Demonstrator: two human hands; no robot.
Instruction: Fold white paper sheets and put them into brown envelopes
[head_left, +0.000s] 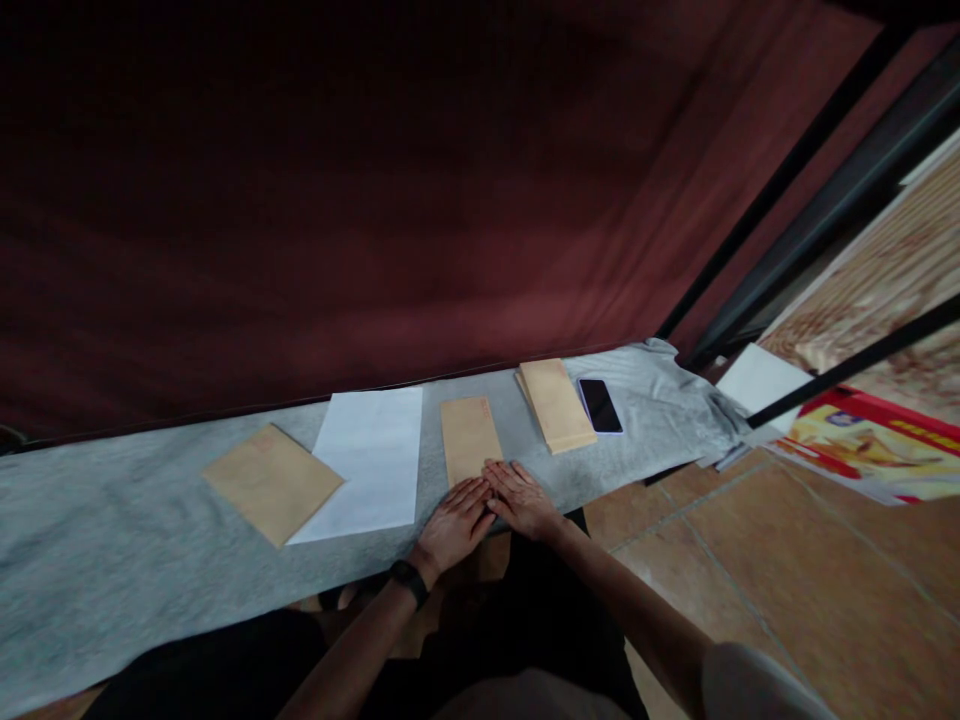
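Observation:
A brown paper envelope (471,435) lies on the grey cloth in front of me. Both hands rest on its near end and hide that part. My left hand (452,522) lies flat, its fingers stretched over the envelope's lower left corner. Beside it, my right hand (525,502) is also laid flat, fingers extended, the two hands touching at the fingertips and thumbs. Neither hand grips anything that I can see. On the left, another brown envelope (271,482) overlaps a sheet of white paper (379,455). Further right is a stack of brown envelopes (556,402).
A smartphone (600,405) lies right of the stack. Grey cloth (135,540) covers the narrow surface, backed by a dark red curtain-like sheet (450,220). Black bars (795,175) stand at the right, near a red and yellow printed box (877,440) above the tiled floor.

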